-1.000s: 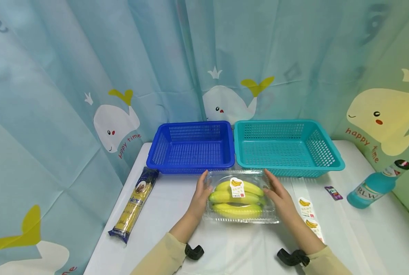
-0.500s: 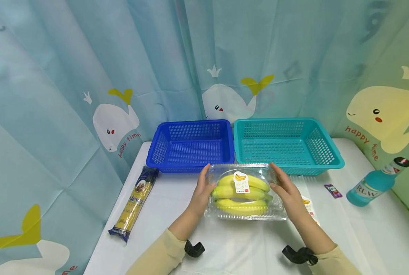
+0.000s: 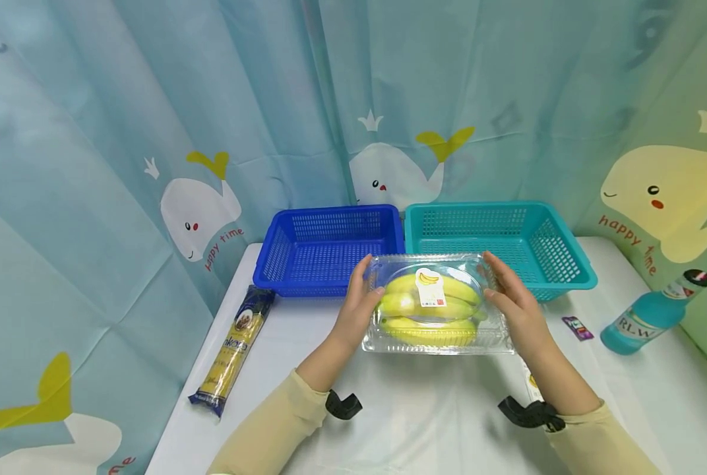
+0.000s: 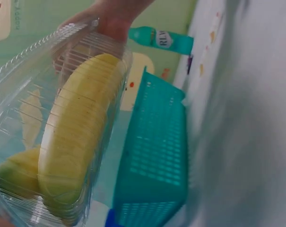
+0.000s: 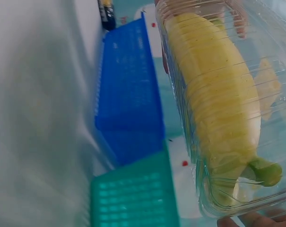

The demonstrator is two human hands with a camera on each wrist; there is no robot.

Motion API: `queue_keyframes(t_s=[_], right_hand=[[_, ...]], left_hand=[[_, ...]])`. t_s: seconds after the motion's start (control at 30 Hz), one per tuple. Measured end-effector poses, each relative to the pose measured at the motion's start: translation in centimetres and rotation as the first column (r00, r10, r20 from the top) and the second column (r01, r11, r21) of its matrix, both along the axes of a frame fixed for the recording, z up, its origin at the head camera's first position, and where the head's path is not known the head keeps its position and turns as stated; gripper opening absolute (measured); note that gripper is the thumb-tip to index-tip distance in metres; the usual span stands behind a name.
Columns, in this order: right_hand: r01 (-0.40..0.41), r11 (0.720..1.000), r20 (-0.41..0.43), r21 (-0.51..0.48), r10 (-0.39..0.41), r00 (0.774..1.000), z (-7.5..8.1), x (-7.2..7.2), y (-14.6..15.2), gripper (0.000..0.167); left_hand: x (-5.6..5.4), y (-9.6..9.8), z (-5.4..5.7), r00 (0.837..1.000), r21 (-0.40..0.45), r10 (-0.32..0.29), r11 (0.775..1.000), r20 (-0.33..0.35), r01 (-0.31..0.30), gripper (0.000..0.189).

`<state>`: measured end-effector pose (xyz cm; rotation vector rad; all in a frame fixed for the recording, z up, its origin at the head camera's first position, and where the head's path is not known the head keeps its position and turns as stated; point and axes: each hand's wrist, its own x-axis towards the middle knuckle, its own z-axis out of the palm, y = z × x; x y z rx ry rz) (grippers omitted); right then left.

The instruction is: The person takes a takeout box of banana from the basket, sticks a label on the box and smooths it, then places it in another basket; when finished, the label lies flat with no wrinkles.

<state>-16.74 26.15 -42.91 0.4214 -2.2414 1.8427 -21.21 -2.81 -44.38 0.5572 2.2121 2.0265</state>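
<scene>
A clear plastic box of bananas [image 3: 433, 307] is held up off the table between both hands, with a banana-print label on its lid. My left hand [image 3: 356, 313] grips its left end, thumb on top. At the right end, my right hand [image 3: 518, 310] grips it the same way. In the left wrist view the bananas [image 4: 79, 127] show through the ribbed wall, with the right hand [image 4: 109, 23] at the far end. The right wrist view shows the box's side and a banana [image 5: 218, 90] close up, above table height.
A blue basket [image 3: 330, 290] and a teal basket [image 3: 567, 277] stand side by side behind the box. A pasta packet [image 3: 233, 353] lies at left. A blue bottle [image 3: 647, 323] and a small purple packet [image 3: 578, 328] are at right. A label strip [image 3: 533, 384] lies partly under the right arm.
Both hands have lifted the box of bananas off the table and moved it forward and slightly right, towards the baskets. Its front part now overlaps the teal basket's near edge in the head view.
</scene>
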Motion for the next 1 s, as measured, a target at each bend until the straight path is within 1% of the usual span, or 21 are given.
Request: queue_keyframes(t_s=[0.13, 0.23, 0.33, 0.43, 0.6, 0.73, 0.87, 1.0], right_hand=[[0.005, 1.000, 0.007, -0.012, -0.005, 1.000, 1.3, -0.9, 0.8, 0.056], [-0.002, 0.999, 0.024, -0.038, 0.003, 1.000, 2.0, -1.9, 1.4, 0.058], [0.005, 1.000, 0.052, -0.026, -0.003, 0.999, 2.6, -2.9, 2.0, 0.060], [0.014, 1.000, 0.085, -0.023, -0.012, 0.996, 3.0, -3.9, 2.7, 0.062], [0.047, 0.999, 0.151, 0.003, -0.047, 0.987, 3.6, -5.5, 3.8, 0.063], [0.063, 0.998, 0.187, 0.019, -0.065, 0.980, 3.6, -6.6, 4.8, 0.062], [0.083, 0.996, 0.208, -0.011, -0.079, 0.975, 3.3, -7.6, 5.7, 0.061], [0.085, 0.988, 0.226, -0.126, -0.054, 0.973, 3.1, -8.4, 6.4, 0.061]], left_hand=[[-1.4, 0.9, 1.1, 1.000, 0.010, 0.011, 1.000, -0.027, -0.011, 0.063], [-2.6, 1.7, 1.7, 1.000, 0.022, 0.025, 0.999, -0.018, -0.025, 0.062], [-3.7, 2.6, 2.1, 0.999, 0.033, 0.034, 0.999, 0.005, -0.034, 0.061], [-4.8, 3.4, 2.4, 0.999, 0.037, 0.035, 0.999, 0.026, -0.036, 0.060], [-6.5, 4.6, 2.8, 0.999, 0.046, 0.017, 0.999, 0.027, -0.019, 0.063], [-7.8, 5.5, 3.0, 0.999, 0.063, -0.001, 0.998, 0.040, -0.001, 0.065], [-8.9, 6.4, 3.0, 0.997, 0.087, -0.022, 0.996, 0.075, 0.016, 0.065], [-9.8, 7.3, 2.9, 0.993, 0.078, -0.018, 0.997, 0.113, 0.009, 0.067]])
